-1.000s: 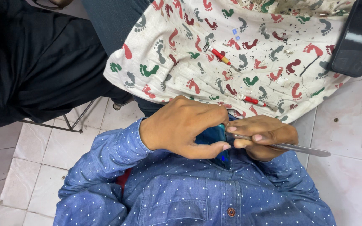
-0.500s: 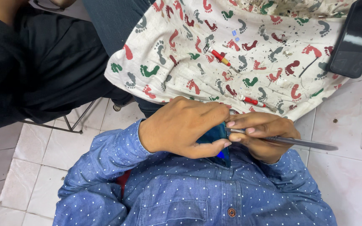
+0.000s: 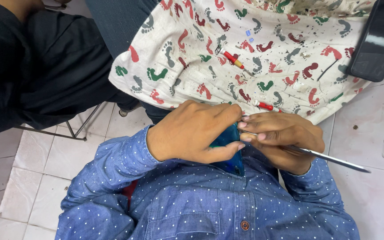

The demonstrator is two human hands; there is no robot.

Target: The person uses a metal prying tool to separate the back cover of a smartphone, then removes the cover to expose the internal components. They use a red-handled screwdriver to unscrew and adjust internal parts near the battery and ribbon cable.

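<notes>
My left hand point(image 3: 192, 131) wraps the blue phone point(image 3: 230, 149), fingers clamped on its edge to steady it against my chest. Right hand point(image 3: 281, 140) pinches the thin metal tool point(image 3: 330, 158) pen-style, tip at the phone's edge. Footprint cloth point(image 3: 263, 49) lies beyond the phone.

Even, soft indoor light, fairly bright; no single source visible. Shadows faint, only thin dark band under hands and beneath patterned cloth point(image 3: 263, 58) edge. Black phone point(image 3: 378, 40) at top right carries pale strip of glare across screen. Slim metal tool point(image 3: 330, 158) shows small bright glints along shaft. Focus sharp on hands and dotted blue shirt point(image 3: 192, 200). Black clothing at left lost in dark, little detail. Slight wide-angle stretch toward corners.
</notes>
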